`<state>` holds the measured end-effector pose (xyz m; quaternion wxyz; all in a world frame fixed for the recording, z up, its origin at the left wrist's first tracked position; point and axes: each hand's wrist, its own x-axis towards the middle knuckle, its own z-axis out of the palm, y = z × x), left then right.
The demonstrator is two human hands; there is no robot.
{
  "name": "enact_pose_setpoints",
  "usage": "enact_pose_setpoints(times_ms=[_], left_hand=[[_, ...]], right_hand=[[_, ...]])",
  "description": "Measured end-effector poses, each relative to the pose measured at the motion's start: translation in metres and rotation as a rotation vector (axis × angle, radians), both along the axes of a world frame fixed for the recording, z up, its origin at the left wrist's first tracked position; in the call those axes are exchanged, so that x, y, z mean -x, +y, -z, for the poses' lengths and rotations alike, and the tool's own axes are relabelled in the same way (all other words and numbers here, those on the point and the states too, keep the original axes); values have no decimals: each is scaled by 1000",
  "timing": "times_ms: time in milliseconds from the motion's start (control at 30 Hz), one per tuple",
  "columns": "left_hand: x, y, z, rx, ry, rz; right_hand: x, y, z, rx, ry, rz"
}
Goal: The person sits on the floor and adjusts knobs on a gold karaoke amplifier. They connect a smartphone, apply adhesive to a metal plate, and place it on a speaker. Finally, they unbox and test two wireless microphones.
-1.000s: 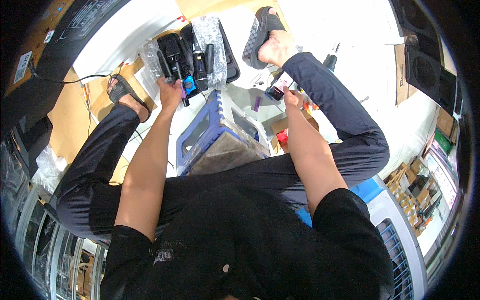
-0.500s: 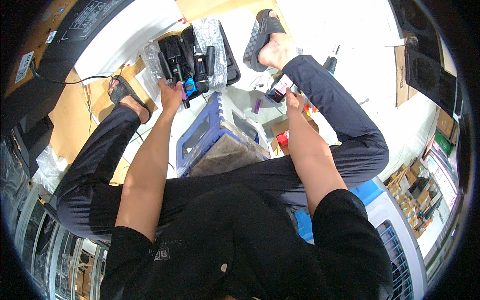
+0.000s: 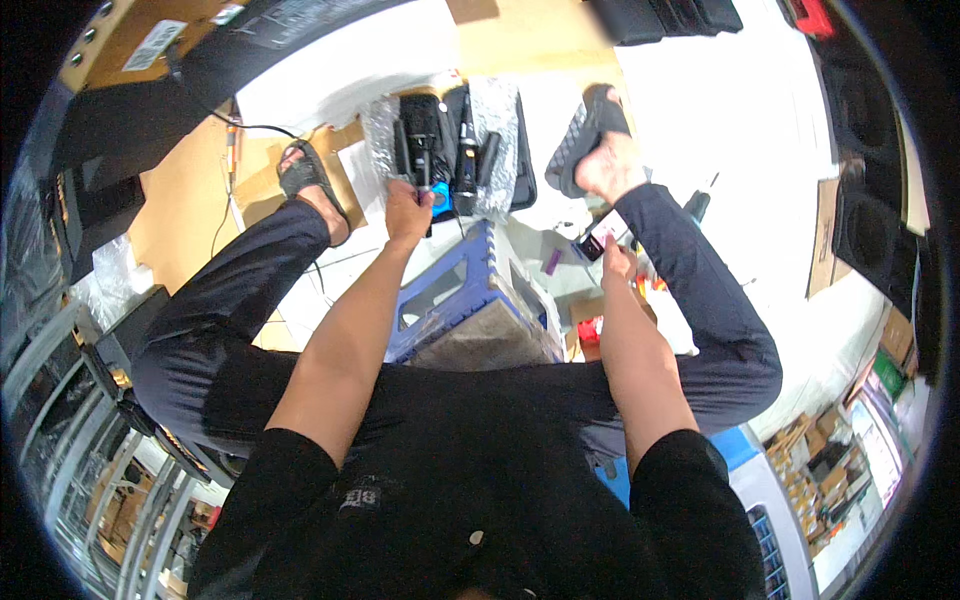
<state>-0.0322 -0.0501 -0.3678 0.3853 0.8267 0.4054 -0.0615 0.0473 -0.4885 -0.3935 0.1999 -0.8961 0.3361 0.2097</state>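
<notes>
My left hand is closed around the lower part of a black microphone, over the near edge of an open black case. Right beside it in the case lie a second black microphone, a short black cylinder and a bright blue piece. Clear bubble wrap covers part of the case. On the right, my right hand grips a phone-like device with a dark and pale face. Its fingers are partly hidden.
Between my legs stands a blue and white folding stool. A small purple piece lies on the floor near the device. Black speakers stand at the right, and metal racks at the left. A cable runs on the far left.
The whole scene has shifted to the right and slightly down in the picture. Both hands keep their grips, and the left stays at the near edge of the case.
</notes>
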Motion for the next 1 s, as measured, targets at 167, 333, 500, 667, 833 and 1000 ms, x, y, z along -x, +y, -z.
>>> enact_pose_setpoints(times_ms=[167,333,500,667,833,1000], left_hand=[[-8,-1,-14,-47,166,130],[-12,3,-16,5,218,133],[-11,7,-12,110,181,92],[-11,10,-17,167,135,62],[-18,13,-21,166,122,27],[-11,16,-10,224,124,-19]], right_hand=[[-4,-2,38,-44,77,-519],[-98,138,-99,-846,142,-388],[-187,272,-356,-1065,-655,-865],[-274,363,-514,-571,-1455,-1226],[-308,406,-509,-256,-1394,-1183],[-301,416,-514,-187,-1227,-1091]])
